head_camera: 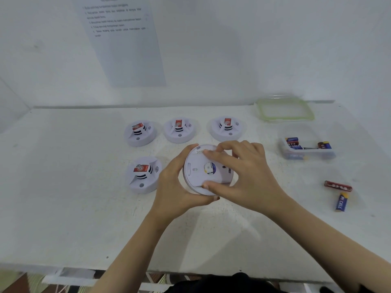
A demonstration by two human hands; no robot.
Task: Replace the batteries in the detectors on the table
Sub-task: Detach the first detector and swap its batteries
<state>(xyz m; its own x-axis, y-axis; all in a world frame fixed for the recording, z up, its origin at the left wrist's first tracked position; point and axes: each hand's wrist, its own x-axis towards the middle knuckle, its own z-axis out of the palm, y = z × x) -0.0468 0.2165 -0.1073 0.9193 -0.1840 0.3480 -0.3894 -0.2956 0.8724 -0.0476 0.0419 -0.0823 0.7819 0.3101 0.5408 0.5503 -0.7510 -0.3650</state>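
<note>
Together the left hand (177, 187) cups a white detector (196, 172) by its rim and the right hand (249, 176) pinches across its back. Two loose batteries (337, 185) lie on the bench (84, 208) nearby.

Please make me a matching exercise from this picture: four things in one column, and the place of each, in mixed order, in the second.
1. white round plastic detector
2. green-rimmed clear lid
3. red cylindrical battery
4. clear plastic box

A. loose on the white table, beside the blue-and-yellow battery
B. between the left hand and the right hand
C. back right, near the wall
D. right side, holding several batteries

Pairs: 1-B, 2-C, 3-A, 4-D.
</note>
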